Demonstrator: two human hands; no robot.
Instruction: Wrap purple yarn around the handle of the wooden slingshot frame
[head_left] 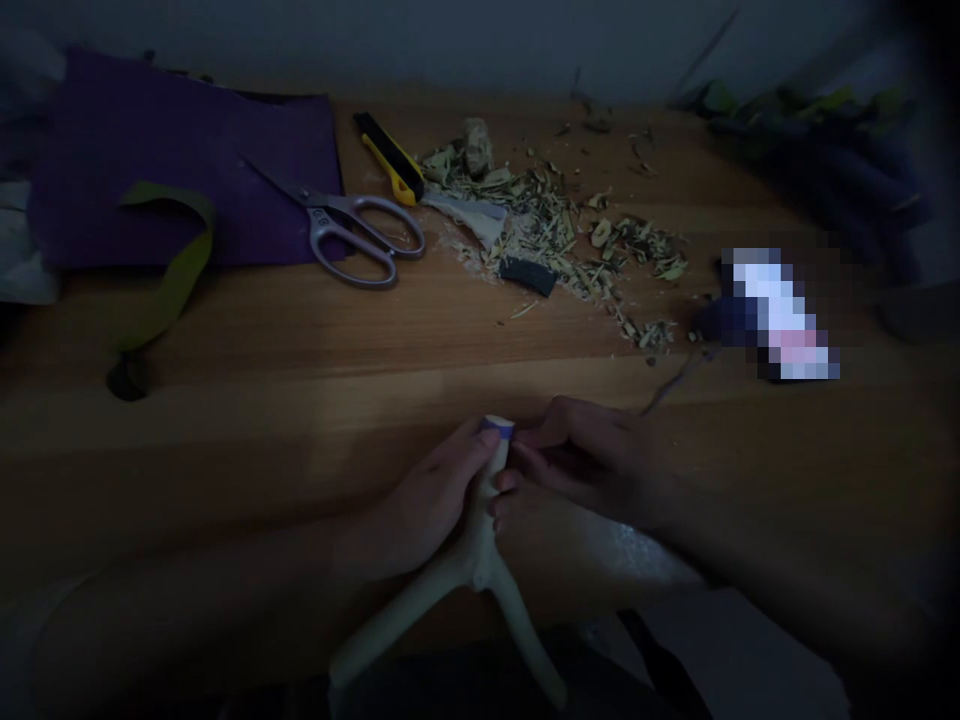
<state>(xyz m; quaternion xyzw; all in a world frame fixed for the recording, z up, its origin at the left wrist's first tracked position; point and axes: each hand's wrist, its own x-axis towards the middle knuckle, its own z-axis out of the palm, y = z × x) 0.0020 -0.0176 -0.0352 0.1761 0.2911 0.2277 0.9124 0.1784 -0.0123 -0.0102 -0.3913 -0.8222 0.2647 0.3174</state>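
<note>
My left hand (pixel 431 505) is wrapped round the stem of a pale, peeled Y-shaped forked stick (pixel 480 545), whose two prongs point down towards me. Around the cut top end of the stem runs a narrow blue-purple strip (pixel 506 430), with my left thumb pressed against it. Close on the right, my right hand (pixel 592 455) is closed in a pinch at the edge of that strip; its fingertips partly hide what they grip. A thin strand (pixel 675 383) trails from behind my right hand towards a dark blue bundle (pixel 727 320).
Scissors (pixel 360 240) lie partly on a purple sheet (pixel 187 150), near a curled olive-green strip (pixel 184 265). A yellow-black utility knife (pixel 390 160) rests by scattered shavings (pixel 540 210) and a small dark block (pixel 527 275). At right are a pixelated object (pixel 784 315) and blurred greenery (pixel 810 110).
</note>
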